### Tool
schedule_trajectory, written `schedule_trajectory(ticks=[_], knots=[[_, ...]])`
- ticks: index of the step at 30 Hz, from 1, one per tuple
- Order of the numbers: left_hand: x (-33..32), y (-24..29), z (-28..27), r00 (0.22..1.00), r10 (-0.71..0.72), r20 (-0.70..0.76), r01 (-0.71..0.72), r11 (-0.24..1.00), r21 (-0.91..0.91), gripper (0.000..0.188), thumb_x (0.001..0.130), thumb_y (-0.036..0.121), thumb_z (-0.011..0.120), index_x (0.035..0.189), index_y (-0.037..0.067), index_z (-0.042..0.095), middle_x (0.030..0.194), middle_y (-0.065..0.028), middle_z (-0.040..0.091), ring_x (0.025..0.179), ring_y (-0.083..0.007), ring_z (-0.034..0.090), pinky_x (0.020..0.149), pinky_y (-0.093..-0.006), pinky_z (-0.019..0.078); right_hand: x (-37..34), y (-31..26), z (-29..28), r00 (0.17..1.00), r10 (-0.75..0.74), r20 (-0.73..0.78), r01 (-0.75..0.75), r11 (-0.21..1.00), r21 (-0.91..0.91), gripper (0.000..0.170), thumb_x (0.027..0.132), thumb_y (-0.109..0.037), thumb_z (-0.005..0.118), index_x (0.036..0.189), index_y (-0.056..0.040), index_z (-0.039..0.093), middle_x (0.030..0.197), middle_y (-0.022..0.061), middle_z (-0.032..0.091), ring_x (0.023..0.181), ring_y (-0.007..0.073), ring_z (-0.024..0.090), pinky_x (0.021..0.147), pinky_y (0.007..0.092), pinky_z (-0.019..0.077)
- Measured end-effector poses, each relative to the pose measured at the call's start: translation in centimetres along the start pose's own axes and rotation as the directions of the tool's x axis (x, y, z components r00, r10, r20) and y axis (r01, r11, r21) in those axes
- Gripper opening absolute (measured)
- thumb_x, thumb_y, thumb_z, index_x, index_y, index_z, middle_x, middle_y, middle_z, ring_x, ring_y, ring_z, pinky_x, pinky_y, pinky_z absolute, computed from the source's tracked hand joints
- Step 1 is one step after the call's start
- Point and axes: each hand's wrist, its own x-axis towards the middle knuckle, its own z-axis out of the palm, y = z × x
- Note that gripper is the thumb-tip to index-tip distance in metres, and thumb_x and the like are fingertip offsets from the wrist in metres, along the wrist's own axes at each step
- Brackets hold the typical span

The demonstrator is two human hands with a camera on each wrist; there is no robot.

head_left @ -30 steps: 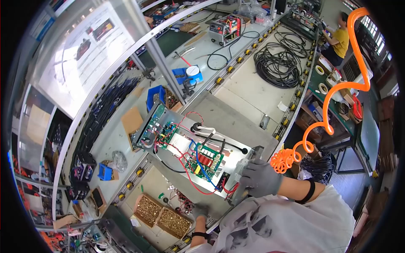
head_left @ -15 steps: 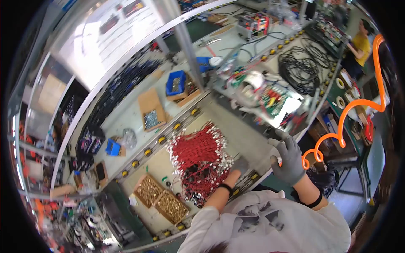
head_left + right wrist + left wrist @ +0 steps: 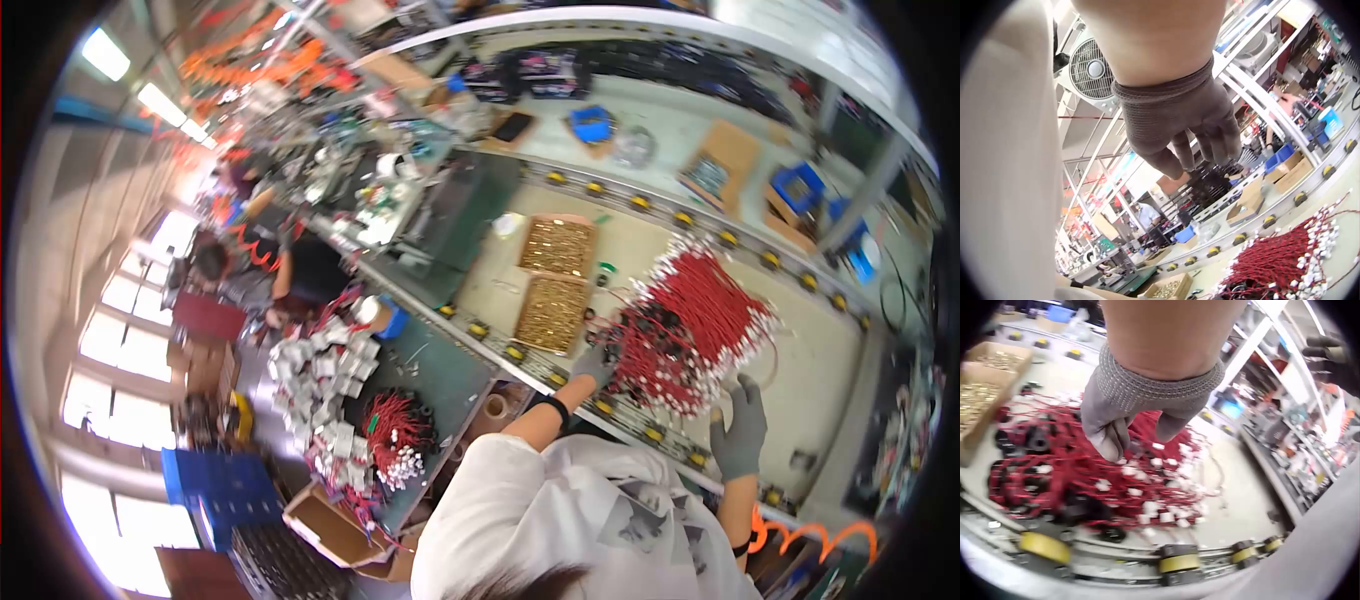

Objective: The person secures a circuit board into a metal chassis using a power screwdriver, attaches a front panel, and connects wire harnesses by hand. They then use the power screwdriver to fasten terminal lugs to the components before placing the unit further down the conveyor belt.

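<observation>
A heap of red wire leads with white plugs and black rings [image 3: 700, 320] lies on the line's pale bed. In the head view my gloved left hand [image 3: 597, 366] is at the heap's left edge, beside the black rings. The left wrist view shows that same hand [image 3: 1138, 409] over the red wires, fingers loosely curled and nothing seen held. My gloved right hand [image 3: 742, 432] is raised near the heap's white plugs, thumb apart from the fingers. In the right wrist view its fingers [image 3: 1215, 142] hang relaxed, holding nothing.
Two cardboard boxes of brass-coloured parts [image 3: 553, 312] stand left of the heap. Yellow rollers [image 3: 652, 433] edge the line on both sides. Blue bins [image 3: 797, 186] sit on the far shelf. A blurred chassis [image 3: 900, 435] is at the right, an orange coiled hose [image 3: 820, 540] low right.
The open chassis with circuit boards was under my hands, then slid away along the line and was let go. My view has turned left, and the left hand is at the wire heap.
</observation>
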Motion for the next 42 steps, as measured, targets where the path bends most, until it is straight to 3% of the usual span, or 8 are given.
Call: schedule_trajectory(ticks=[9,15,19,26,29,32,35,42], knots=[[4.3,-20.6,-16.3,0.803,-0.420,-0.423,0.409,0.904,-0.122,0.056,0.079,0.025,0.059,0.131,0.011,0.042,0.124,-0.0181,0.052,0.113,-0.0342,0.052,0.093,-0.0397,0.0454,4.8,-5.3,7.8,0.955,-0.108,0.275,0.106,0.994,0.022,0.036,0.069,-0.011,0.061,0.105,-0.0078,0.055,0.117,0.0212,0.051,0.104,0.0403,0.052,0.084,0.0452,0.0447],[15.7,-28.0,-21.4,0.439,-0.328,-0.837,-0.110,0.904,-0.413,0.061,0.080,0.029,0.058,0.133,0.008,0.037,0.127,-0.0176,0.050,0.115,-0.0341,0.050,0.095,-0.0383,0.0426,9.3,-12.7,15.2,0.913,-0.164,0.373,0.189,0.982,-0.031,0.036,0.070,-0.012,0.063,0.105,-0.0084,0.056,0.114,0.0196,0.052,0.100,0.0383,0.054,0.082,0.0438,0.0468],[16.4,-25.9,-25.2,0.865,-0.340,-0.370,-0.017,0.715,-0.699,0.048,0.085,0.035,0.055,0.120,0.003,0.046,0.111,-0.0173,0.059,0.102,-0.0328,0.059,0.088,-0.0400,0.0467,11.6,-17.1,19.0,0.848,-0.183,0.498,0.230,0.973,-0.033,0.034,0.072,-0.015,0.062,0.105,-0.0102,0.056,0.115,0.0160,0.052,0.099,0.0356,0.055,0.081,0.0432,0.0471],[7.6,-22.1,-34.0,0.736,-0.041,-0.676,-0.560,-0.599,-0.573,0.029,0.092,0.042,0.050,0.088,0.013,0.048,0.056,0.0051,0.030,0.048,-0.0107,0.030,0.050,-0.0301,0.0340,14.6,-19.5,22.8,0.768,-0.154,0.622,0.236,0.970,-0.051,0.031,0.073,-0.017,0.062,0.102,-0.0087,0.057,0.111,0.0157,0.053,0.095,0.0357,0.056,0.078,0.0435,0.0477],[1.7,-22.4,-42.0,0.329,-0.365,-0.871,-0.850,0.288,-0.442,0.021,0.085,0.018,0.058,0.097,0.004,0.049,0.070,-0.0015,0.044,0.053,-0.0112,0.044,0.053,-0.0276,0.0416,15.9,-20.2,24.7,0.765,-0.202,0.611,0.268,0.963,-0.018,0.030,0.074,-0.018,0.062,0.102,-0.0095,0.057,0.110,0.0151,0.053,0.094,0.0355,0.056,0.076,0.0433,0.0480],[-0.8,-26.2,-49.3,0.186,-0.307,-0.933,-0.147,0.930,-0.336,0.021,0.072,0.018,0.063,0.089,0.007,0.064,0.084,-0.0109,0.056,0.075,-0.0225,0.054,0.073,-0.0310,0.0446,16.9,-21.3,26.2,0.716,-0.199,0.669,0.262,0.965,0.007,0.030,0.075,-0.018,0.061,0.103,-0.0101,0.057,0.110,0.0142,0.053,0.094,0.0350,0.056,0.076,0.0431,0.0476],[0.4,-30.4,-55.6,0.055,-0.088,-0.995,0.165,0.983,-0.078,0.033,0.065,0.020,0.067,0.096,0.009,0.065,0.106,-0.0153,0.055,0.101,-0.0339,0.052,0.087,-0.0395,0.0421,17.6,-22.8,27.8,0.674,-0.261,0.691,0.356,0.935,0.007,0.030,0.075,-0.019,0.061,0.105,-0.0117,0.056,0.110,0.0135,0.053,0.095,0.0338,0.056,0.078,0.0428,0.0471],[8.9,-41.4,-58.5,0.480,0.045,-0.876,-0.438,0.878,-0.195,0.028,0.065,0.015,0.060,0.091,0.004,0.064,0.101,-0.0137,0.047,0.097,-0.0275,0.047,0.086,-0.0316,0.0397,17.6,-23.1,30.0,0.636,-0.331,0.698,0.385,0.919,0.085,0.034,0.075,-0.021,0.063,0.107,-0.0129,0.055,0.110,0.0131,0.053,0.097,0.0337,0.055,0.078,0.0419,0.0481]])
